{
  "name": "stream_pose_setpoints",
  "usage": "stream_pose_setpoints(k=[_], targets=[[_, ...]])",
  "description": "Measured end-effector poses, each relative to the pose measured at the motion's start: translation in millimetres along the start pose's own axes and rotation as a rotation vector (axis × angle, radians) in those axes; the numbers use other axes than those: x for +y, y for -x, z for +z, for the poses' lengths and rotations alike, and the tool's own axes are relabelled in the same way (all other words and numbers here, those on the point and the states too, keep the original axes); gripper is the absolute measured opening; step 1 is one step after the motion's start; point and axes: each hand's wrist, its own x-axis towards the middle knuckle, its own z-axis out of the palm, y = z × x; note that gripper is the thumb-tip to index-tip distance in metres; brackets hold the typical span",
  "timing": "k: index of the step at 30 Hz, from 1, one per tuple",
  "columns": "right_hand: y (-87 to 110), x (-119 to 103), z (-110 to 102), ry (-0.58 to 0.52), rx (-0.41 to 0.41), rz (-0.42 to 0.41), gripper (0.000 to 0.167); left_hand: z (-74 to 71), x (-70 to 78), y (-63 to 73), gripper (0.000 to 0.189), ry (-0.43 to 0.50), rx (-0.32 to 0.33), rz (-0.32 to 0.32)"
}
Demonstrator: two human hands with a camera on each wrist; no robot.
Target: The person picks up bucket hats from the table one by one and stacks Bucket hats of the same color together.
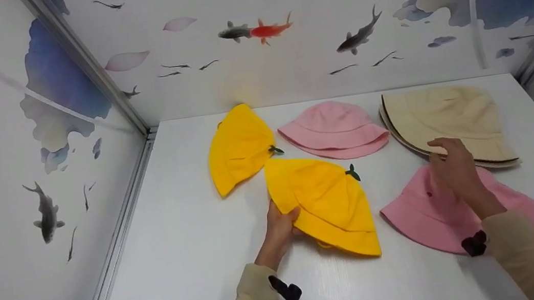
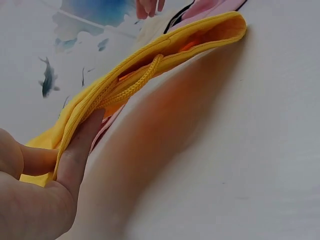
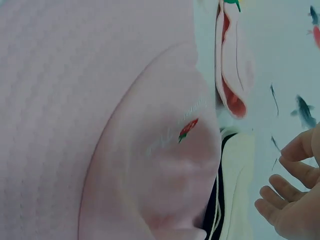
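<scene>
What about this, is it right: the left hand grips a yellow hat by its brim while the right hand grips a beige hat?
Not quite: the right hand isn't gripping a beige hat; the right wrist view shows it holding nothing. The left hand grips a yellow hat by its brim.

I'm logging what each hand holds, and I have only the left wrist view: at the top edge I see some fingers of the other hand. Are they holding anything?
Observer: No, the right hand has nothing in its grip.
Operator: Thanks. My view shows the left hand on the brim of a yellow hat. Any decoration on the hat?
Observer: Yes, the head view shows a dark green leaf trim on its crown.
Operator: Is there another hat of that colour?
Observer: Yes, a second yellow hat lies farther back on the table, beside a light pink hat.
</scene>
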Motion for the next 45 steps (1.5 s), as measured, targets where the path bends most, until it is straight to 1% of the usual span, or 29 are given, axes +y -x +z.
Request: stream_pose_setpoints(k=[5, 8, 10, 12, 14, 16, 19, 21, 25, 28, 30, 32, 33, 36, 39, 45], targets=[[13.3, -17, 13, -0.088, -0.057, 0.038, 0.039, 0.2, 1.7, 1.9, 0.067, 0.022, -0.001, 0.013], [20.8, -25, 22, -0.131, -0.094, 0.034, 0.038, -0.5, 3.4, 3.8, 0.067, 0.049, -0.012, -0.001], [25.9, -31, 28, -0.146, -0.13, 0.048, 0.039, -1.6, 4.8, 5.5, 0.067, 0.079, -0.031, -0.007], [31.0, -37, 35, -0.16, -0.18, 0.082, 0.042, -3.0, 6.3, 7.4, 0.066, 0.112, -0.054, -0.003], [36.5, -42, 40, -0.164, -0.234, 0.127, 0.046, -4.6, 7.2, 9.3, 0.063, 0.147, -0.086, 0.023], [41.3, -48, 45, -0.17, -0.288, 0.174, 0.052, -6.1, 8.5, 10.7, 0.059, 0.182, -0.106, 0.049], [47.6, -53, 53, -0.21, -0.36, 0.221, 0.069, -7.4, 10.9, 12.1, 0.056, 0.228, -0.115, 0.069], [51.4, -57, 59, -0.251, -0.413, 0.25, 0.079, -8.1, 12.8, 12.7, 0.055, 0.25, -0.105, 0.062], [57.0, -61, 70, -0.35, -0.515, 0.315, 0.084, -8.0, 14.1, 13.9, 0.056, 0.289, -0.107, 0.05], [60.0, -64, 78, -0.366, -0.566, 0.37, 0.091, -7.1, 13.3, 14.8, 0.057, 0.318, -0.126, 0.054], [62.4, -66, 83, -0.385, -0.588, 0.397, 0.099, -6.5, 12.5, 15.5, 0.057, 0.33, -0.137, 0.068], [65.3, -67, 89, -0.416, -0.602, 0.403, 0.102, -6.2, 11.9, 16.1, 0.057, 0.332, -0.144, 0.081], [66.8, -67, 91, -0.455, -0.603, 0.407, 0.101, -5.9, 11.8, 16.3, 0.057, 0.338, -0.147, 0.087], [71.0, -67, 96, -0.595, -0.588, 0.415, 0.089, -6.3, 10.4, 16.4, 0.056, 0.339, -0.161, 0.099], [74.2, -66, 99, -0.68, -0.565, 0.398, 0.081, -7.3, 8.4, 16.1, 0.056, 0.351, -0.17, 0.092], [77.7, -67, 98, -0.698, -0.555, 0.358, 0.078, -10.1, 3.2, 14.6, 0.06, 0.373, -0.159, 0.078]])
